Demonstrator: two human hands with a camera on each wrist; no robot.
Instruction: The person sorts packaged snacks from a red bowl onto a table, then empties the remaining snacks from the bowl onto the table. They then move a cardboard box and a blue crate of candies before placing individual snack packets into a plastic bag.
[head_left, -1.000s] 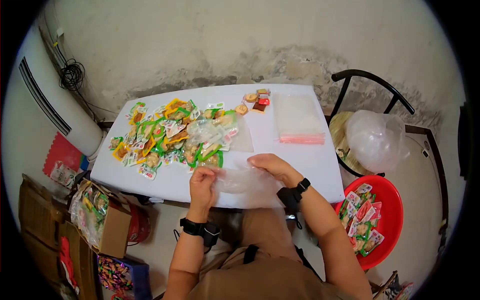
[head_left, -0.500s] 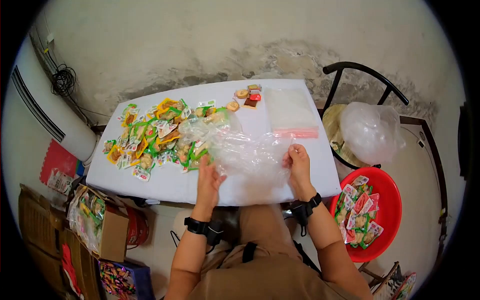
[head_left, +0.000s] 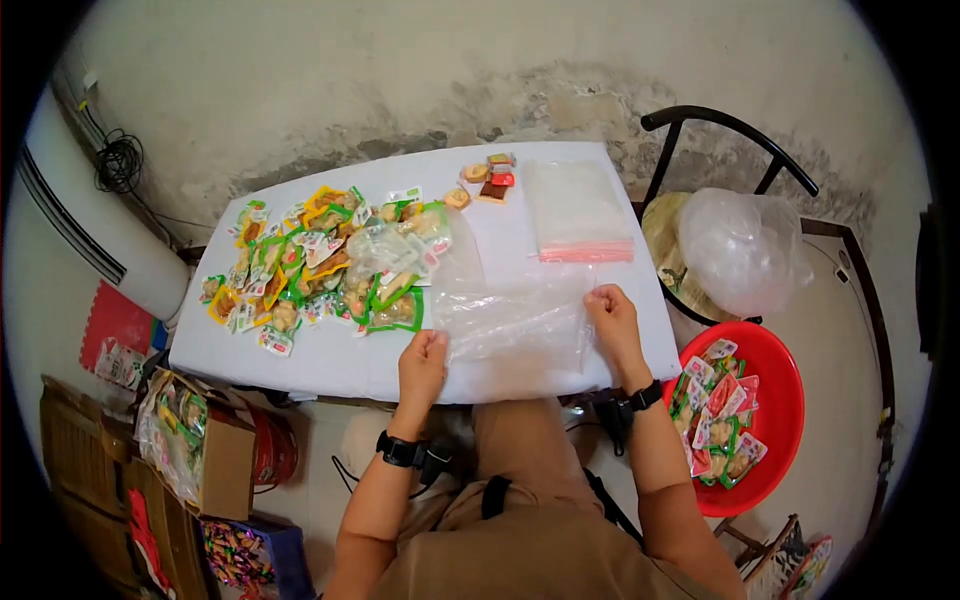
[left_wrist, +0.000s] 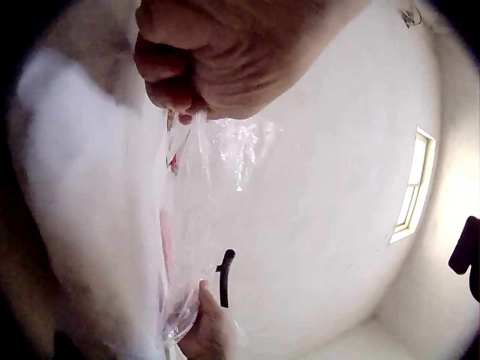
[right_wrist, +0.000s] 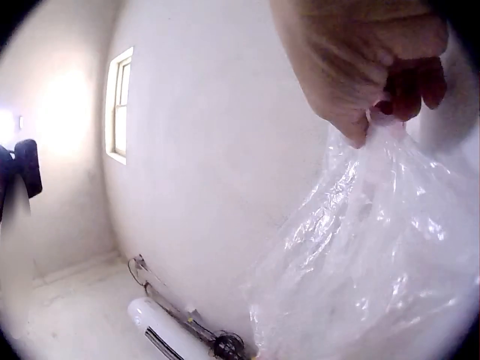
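A clear plastic bag (head_left: 515, 325) is stretched between both hands over the front of the white-covered table (head_left: 300, 375). My left hand (head_left: 422, 366) pinches its left side, fingers curled in, as the left wrist view also shows. On the right, my right hand (head_left: 615, 325) pinches the opposite side; in the right wrist view the crinkled film (right_wrist: 367, 240) fans out below the fingers. Left of the bag lies a heap of small snack packets (head_left: 300, 265) in green and yellow wrappers. Another clear bag (head_left: 455, 255) with packets inside lies against the heap.
Flat clear bags with pink edges (head_left: 580, 210) are stacked at back right, beside a few small wrapped snacks (head_left: 490, 185). A red basin (head_left: 770, 410) of packets stands right of the table, near a black-framed chair (head_left: 740, 120). An open cardboard box (head_left: 228, 465) is at lower left.
The crumpled bag has been spread wide and flattened between the hands. My left hand, open half a second ago, now pinches it; the right hand has shifted slightly right.
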